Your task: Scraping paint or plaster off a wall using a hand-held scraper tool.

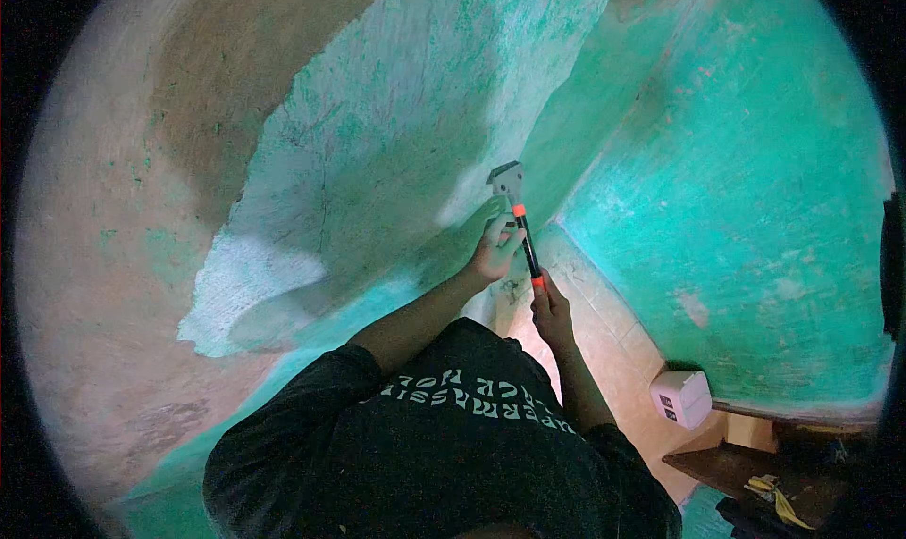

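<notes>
My right hand (553, 314) grips the lower end of a long-handled scraper (529, 245). Its handle is black with orange bands, and the wide grey head is angled towards the wall. My left hand (498, 250) is beside the upper handle with fingers bent, its fingertips at or close to the shaft. Something small, dark and orange shows between those fingers; I cannot tell whether it is a separate object. Behind the scraper head, the wall (396, 135) has a large pale, scraped-looking patch edged by bare brownish plaster and green paint.
A green painted wall (743, 206) meets the patchy wall in a corner on the right. Light tiles (616, 334) cover the floor below. A pinkish-white box (681, 399) stands by the right wall. Near it, a yellow cloth-like item (778, 500) lies on a dark brown surface (736, 461).
</notes>
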`<state>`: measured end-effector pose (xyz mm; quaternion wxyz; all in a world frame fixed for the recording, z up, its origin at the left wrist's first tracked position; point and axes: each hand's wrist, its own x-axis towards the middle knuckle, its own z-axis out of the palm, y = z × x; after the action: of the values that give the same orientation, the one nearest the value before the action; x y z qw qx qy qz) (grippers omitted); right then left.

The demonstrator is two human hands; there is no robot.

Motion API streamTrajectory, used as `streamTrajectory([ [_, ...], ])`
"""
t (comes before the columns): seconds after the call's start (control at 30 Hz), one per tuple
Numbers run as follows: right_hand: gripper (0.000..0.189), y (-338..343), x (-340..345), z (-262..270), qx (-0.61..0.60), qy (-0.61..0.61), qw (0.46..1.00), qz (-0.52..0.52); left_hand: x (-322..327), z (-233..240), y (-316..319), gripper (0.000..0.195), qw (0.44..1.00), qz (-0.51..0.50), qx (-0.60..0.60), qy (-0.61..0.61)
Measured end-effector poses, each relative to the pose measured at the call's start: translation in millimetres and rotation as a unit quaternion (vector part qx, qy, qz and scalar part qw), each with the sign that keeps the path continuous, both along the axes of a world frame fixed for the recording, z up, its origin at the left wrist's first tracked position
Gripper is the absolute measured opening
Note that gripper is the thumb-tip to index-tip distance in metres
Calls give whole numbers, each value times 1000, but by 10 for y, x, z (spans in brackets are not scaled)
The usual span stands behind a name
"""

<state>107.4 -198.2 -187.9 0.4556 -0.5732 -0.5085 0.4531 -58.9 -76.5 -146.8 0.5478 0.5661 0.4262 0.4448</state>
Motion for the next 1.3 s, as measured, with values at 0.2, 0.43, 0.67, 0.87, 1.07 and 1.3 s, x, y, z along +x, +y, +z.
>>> streamTrajectory([
  [0.2,50,77,-75,164,65,14,998,-10,60,88,78,26,996,28,82,18],
  [0.43,47,125,-115,343,11,26,999,-18,70,143,87,26,995,37,66,58],
  [0.67,53,48,-129,30,-19,26,999,14,-41,-331,99,28,998,40,47,-22],
  [0.87,49,131,-160,282,33,72,997,-16,135,288,206,25,999,35,-1,-12],
  [1.07,48,37,-22,-35,4,-38,999,-4,113,305,-118,25,997,57,-49,-18],
  [1.3,46,235,-63,426,44,51,998,-10,184,554,153,26,996,17,-83,-43],
])
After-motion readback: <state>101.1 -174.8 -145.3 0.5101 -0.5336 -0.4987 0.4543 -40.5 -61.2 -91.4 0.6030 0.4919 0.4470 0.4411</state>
